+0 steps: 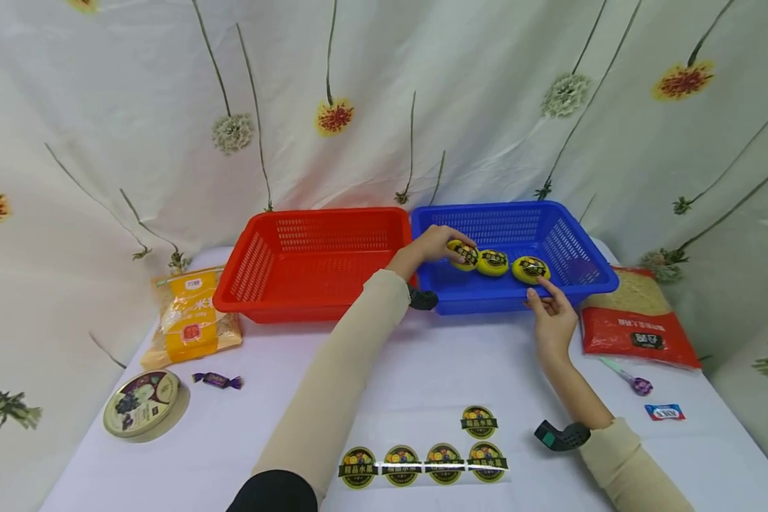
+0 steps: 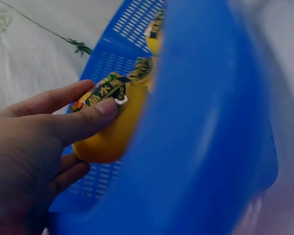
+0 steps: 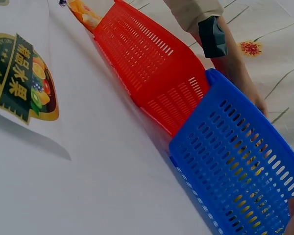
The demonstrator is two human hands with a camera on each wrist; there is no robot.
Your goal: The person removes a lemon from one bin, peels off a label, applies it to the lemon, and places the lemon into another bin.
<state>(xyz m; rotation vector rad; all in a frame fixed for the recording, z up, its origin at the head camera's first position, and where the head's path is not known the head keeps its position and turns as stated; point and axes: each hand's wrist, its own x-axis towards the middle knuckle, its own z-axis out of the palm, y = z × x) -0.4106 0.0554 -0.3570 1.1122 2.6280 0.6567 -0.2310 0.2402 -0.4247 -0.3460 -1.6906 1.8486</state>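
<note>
A round yellow plastic fruit bearing a dark printed sticker sits in the left part of a blue perforated plastic basket at the far side of the white surface, with the person's left hand clamped on it, thumb pressed over the sticker and fingers curled round the far side. Two more yellow stickered fruits lie in a row just to its right in the same basket. The right hand rests at the basket's near rim, fingers relaxed and apart, fingertips just beside the rightmost fruit and holding nothing. A red perforated plastic basket stands touching the blue one on its left. On the near surface lies a clear sheet of round fruit stickers. Left of the baskets are a yellow bag of grain, a purple wrapped sweet and a round tin; to the right, a red bag of grain, a small purple-ended spoon and a small blue-and-red packet
</note>
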